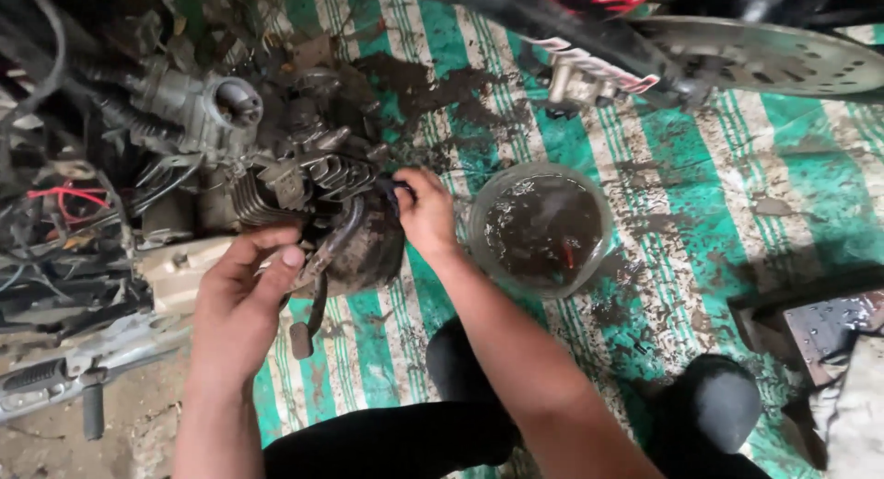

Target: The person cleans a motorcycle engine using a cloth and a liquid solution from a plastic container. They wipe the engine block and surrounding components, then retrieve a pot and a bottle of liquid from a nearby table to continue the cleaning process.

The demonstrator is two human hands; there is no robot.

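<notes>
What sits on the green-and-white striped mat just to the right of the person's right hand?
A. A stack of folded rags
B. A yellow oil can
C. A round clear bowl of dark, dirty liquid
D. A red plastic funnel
C: a round clear bowl filled with dark, dirty liquid rests on the green-and-white striped mat, close beside the right hand, which is at the grimy finned engine.

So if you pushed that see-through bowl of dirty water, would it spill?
Probably. The clear bowl looks filled high with dark liquid, so a quick shove would likely slosh it over the rim. It may feel heavy for its size. Its wide base on the striped mat suggests it would slide rather than tip.
</notes>
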